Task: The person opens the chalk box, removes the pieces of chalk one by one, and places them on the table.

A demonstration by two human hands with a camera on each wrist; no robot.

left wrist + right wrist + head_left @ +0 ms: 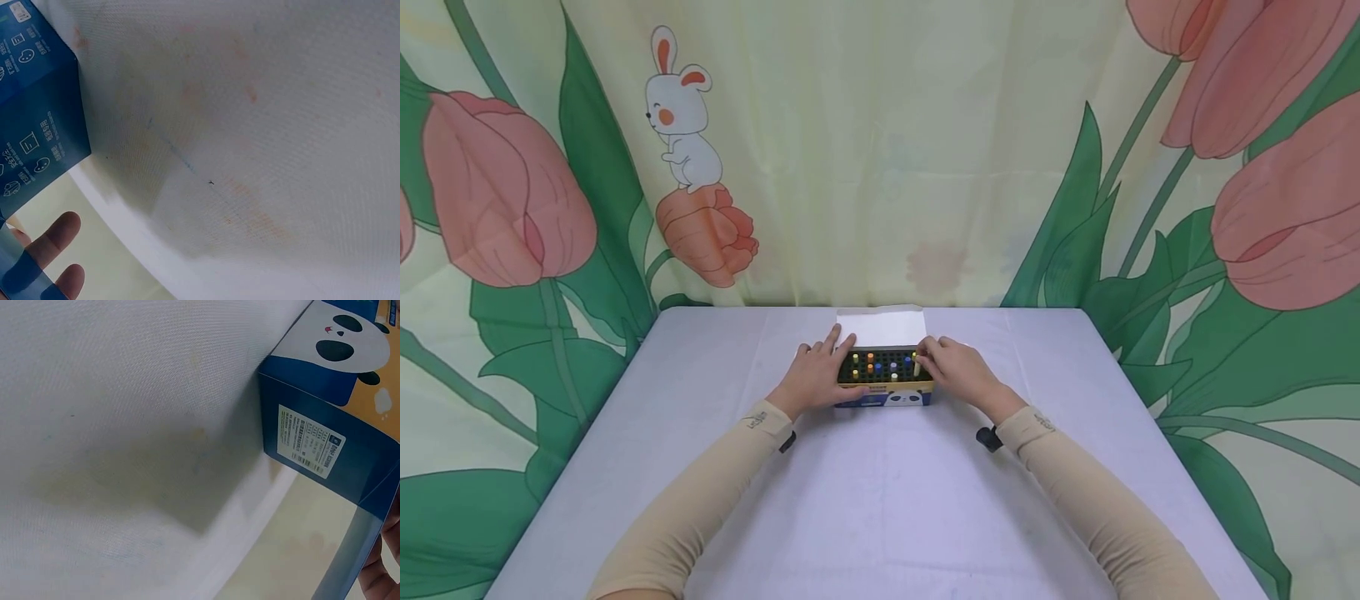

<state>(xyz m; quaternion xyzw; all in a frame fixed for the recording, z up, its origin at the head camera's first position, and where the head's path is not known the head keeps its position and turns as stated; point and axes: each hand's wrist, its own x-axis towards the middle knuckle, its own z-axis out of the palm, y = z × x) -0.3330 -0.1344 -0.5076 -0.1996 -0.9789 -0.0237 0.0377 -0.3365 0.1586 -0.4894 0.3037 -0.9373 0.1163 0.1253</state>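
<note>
A box (874, 395) with a panda on its front stands on the table, its top open, showing a black grid with several coloured-tipped sticks. My left hand (812, 377) grips its left end, thumb along the front and fingers spread at the back. At the right end, my right hand (961, 372) pinches a pale stick (917, 367) upright over the grid. In the left wrist view, fingertips (55, 240) show beyond the blue box side (44, 125). Fingers (377, 580) are partly seen behind the box (319, 440) in the right wrist view; the stick is hidden there.
A white lid flap (882, 327) stands up behind the box, near the far edge of the white-covered table (880, 500). Behind the table hangs a curtain (880, 167) printed with tulips and a rabbit.
</note>
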